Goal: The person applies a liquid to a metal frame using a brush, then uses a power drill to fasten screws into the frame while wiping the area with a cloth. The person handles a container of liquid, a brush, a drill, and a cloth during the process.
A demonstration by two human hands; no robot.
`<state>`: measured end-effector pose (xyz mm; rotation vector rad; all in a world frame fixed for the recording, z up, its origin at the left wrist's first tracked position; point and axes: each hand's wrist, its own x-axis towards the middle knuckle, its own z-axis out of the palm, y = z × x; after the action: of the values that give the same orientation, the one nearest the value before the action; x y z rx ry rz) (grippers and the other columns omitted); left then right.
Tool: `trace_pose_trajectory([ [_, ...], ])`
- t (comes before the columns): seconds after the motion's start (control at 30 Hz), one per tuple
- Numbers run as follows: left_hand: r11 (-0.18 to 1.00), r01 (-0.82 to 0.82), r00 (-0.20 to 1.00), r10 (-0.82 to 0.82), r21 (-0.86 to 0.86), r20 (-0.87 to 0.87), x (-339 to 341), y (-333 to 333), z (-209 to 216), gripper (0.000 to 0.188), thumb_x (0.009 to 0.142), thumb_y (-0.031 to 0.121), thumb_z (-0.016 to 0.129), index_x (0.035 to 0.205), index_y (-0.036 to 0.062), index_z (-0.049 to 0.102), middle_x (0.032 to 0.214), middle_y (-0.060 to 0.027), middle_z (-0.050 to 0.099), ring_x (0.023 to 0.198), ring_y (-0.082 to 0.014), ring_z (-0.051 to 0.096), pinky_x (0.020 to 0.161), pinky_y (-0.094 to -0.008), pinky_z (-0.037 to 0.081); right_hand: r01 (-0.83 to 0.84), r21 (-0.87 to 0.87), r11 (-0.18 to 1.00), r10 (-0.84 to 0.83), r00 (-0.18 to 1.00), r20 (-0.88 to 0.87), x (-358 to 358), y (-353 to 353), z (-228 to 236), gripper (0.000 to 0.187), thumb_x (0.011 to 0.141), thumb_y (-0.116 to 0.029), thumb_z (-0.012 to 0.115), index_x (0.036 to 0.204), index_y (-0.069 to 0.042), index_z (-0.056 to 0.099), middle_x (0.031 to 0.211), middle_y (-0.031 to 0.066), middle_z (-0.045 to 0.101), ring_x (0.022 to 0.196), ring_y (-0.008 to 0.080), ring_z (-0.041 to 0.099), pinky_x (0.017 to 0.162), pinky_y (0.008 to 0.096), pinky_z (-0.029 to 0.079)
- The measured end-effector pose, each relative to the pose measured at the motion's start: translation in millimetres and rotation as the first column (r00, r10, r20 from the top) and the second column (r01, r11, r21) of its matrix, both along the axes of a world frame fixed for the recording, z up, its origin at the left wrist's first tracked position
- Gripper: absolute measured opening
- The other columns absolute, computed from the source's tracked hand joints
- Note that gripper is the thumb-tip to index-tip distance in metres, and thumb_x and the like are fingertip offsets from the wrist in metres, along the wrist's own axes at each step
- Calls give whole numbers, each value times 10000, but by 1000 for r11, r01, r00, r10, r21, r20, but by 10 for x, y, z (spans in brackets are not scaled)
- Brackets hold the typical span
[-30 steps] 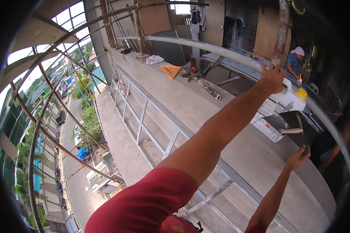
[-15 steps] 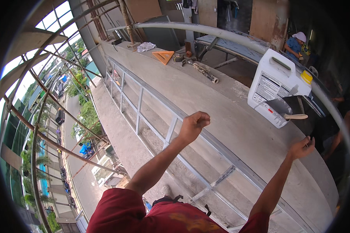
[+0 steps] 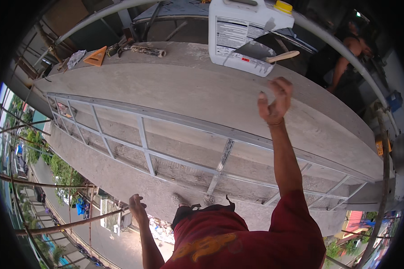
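My right hand [image 3: 276,99] is raised over the concrete ledge, its fingers apart and holding nothing. Just beyond it stands a white plastic jug [image 3: 231,36] with a yellow cap. A wide-bladed scraper [image 3: 283,56] with a wooden handle rests against the jug's front. My left hand [image 3: 137,207] hangs low at my left side, over the slab's outer edge, with its fingers loosely apart and nothing seen in them. Between me and the ledge, a long metal stud frame [image 3: 143,132] with several crosspieces stretches from left to right.
An orange triangular square [image 3: 95,57], a tape measure [image 3: 113,49] and a hammer [image 3: 148,51] lie on the ledge at the far left. Scaffold poles [image 3: 67,227] stand outside, with a street below. Another person [image 3: 345,56] is beyond the ledge at right.
My view has swung to the right. My left hand has dropped from above the metal frame to my side. The right hand appears nearer the jug's base, with its fingers spread wider.
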<state>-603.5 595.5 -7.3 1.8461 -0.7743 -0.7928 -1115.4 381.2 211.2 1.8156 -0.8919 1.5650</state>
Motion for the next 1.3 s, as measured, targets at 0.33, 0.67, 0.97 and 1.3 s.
trace_pose_trajectory([
  [0.33,971,235,968,-229,-47,103,117,-7,180,274,985,284,552,1116,49,603,962,-41,613,694,-111,501,649,-276,455,-317,680,661,718,531,-451,375,-1067,-1089,288,776,-221,712,626,-57,529,643,67,526,659,245,543,589,376,486],
  [0.67,985,-169,986,169,28,14,364,666,-194,181,951,186,558,1013,17,574,879,-33,532,784,-138,506,683,-300,464,42,679,733,629,336,-701,454,-1335,-1109,210,786,-252,659,690,-93,560,703,52,538,731,206,552,673,358,499],
  [0.97,994,107,982,-107,11,153,309,-98,-10,134,932,112,612,1045,48,643,930,-69,655,765,-166,660,702,-300,527,-150,758,634,743,387,-545,500,-1329,-999,178,578,-145,753,641,-61,610,618,114,591,592,272,601,554,384,508],
  [1.3,986,-138,944,102,97,313,725,1224,-587,148,810,79,666,956,89,686,978,-119,626,804,-286,664,730,-355,539,-86,886,456,843,361,-399,856,-1445,-1066,197,613,-85,757,737,-24,617,639,132,568,630,326,586,572,405,490],
])
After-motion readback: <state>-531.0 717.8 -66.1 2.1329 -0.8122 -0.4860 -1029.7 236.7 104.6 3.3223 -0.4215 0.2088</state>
